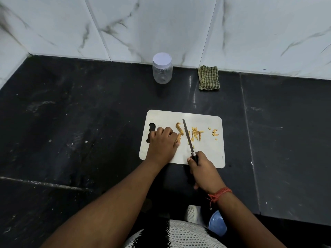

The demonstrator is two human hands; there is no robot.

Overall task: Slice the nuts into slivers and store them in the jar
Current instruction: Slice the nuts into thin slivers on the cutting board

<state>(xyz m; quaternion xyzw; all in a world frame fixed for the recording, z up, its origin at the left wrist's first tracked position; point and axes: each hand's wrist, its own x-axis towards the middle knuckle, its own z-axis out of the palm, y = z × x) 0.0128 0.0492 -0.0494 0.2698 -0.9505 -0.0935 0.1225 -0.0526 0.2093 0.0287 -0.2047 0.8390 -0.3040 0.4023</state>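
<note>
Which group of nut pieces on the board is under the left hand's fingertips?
The leftmost pieces, touching the left hand. The long pieces and slivers lie apart, either side of the knife.

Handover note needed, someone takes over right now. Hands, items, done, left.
Left hand: curled on the nut pieces at the cutting board's left side.
Right hand: grips the knife, blade running across the board's middle.
Slivers lie right of the blade, plus a few bits near the right edge.
Jar: by the wall, lid on, looks empty.
Done: part of the nuts slivered.
Left: finish slicing, open jar, fill it.
</note>
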